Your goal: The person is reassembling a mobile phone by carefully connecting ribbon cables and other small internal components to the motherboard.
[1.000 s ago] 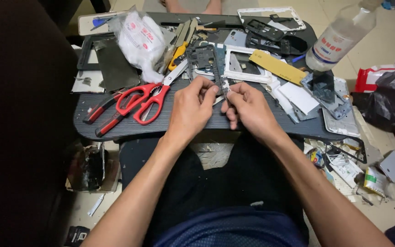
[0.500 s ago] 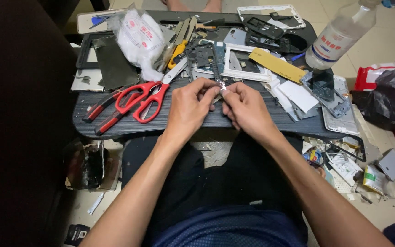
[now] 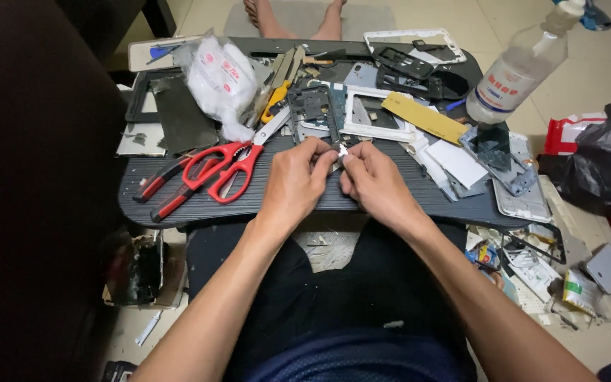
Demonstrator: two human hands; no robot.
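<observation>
Over a cluttered dark lap desk, left hand and right hand each pinched closed on a small metal part held between them above red scissors, best worked with steady, gentle fingertip pressure.

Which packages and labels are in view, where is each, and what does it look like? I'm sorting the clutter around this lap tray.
Plastic bag: far left of the tray, white, crumpled, red printing.
Bottle label: on the clear plastic bottle at the tray's far right, white with red and dark print.
Red and white packet: floor, right of the tray, beside a black bag.
Small yellow-green packet: floor, lower right.
</observation>
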